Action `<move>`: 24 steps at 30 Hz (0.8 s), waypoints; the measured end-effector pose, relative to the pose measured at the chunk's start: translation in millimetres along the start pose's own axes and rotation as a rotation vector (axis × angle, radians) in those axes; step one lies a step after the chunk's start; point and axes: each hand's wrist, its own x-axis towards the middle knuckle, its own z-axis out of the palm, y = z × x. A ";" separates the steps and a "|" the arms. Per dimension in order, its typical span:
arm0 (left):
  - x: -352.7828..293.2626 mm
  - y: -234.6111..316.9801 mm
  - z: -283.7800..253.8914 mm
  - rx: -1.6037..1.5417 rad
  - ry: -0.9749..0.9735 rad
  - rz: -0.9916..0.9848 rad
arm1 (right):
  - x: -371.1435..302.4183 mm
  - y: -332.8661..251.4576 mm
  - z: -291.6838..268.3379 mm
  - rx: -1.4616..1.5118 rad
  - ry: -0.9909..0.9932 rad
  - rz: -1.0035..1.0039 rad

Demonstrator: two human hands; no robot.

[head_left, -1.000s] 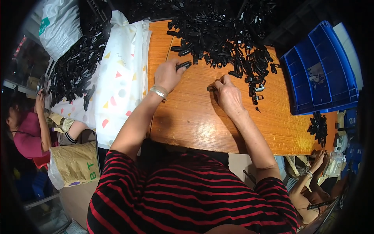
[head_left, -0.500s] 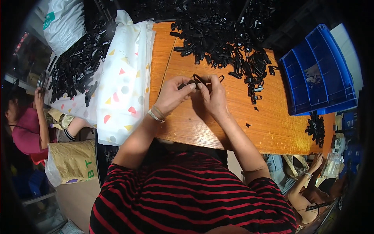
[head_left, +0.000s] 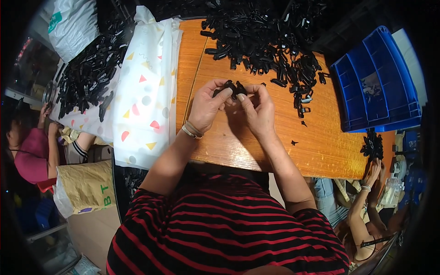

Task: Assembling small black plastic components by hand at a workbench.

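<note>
Crate (head_left: 376, 91), blue and divided, sits well right of the fingers with a few dark bits inside. Both hands, left hand (head_left: 206, 107) and right hand (head_left: 256, 110), pinch one black plastic clip (head_left: 233, 88) between them above the desk (head_left: 316, 146); compared with half a second ago, they stay joined, slightly closer to the clip pile (head_left: 266, 41) beyond.

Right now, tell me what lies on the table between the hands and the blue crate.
Head view: mostly bare wooden table, with a few loose black clips trailing off the pile toward the blue crate. Both hands hold a black clip.
</note>
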 end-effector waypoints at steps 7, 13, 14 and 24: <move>-2.1 3.7 0.1 0.106 0.007 0.009 | -2.4 0.0 2.1 -0.030 0.037 -0.038; -7.3 3.9 1.2 0.208 0.020 0.071 | -3.1 8.0 2.0 -0.148 0.035 -0.100; -8.5 3.3 1.1 0.222 0.021 0.074 | -3.7 6.9 1.7 -0.162 0.029 -0.094; -19.1 -12.6 9.4 0.233 0.015 0.124 | -22.4 4.8 14.1 -0.402 0.157 -0.221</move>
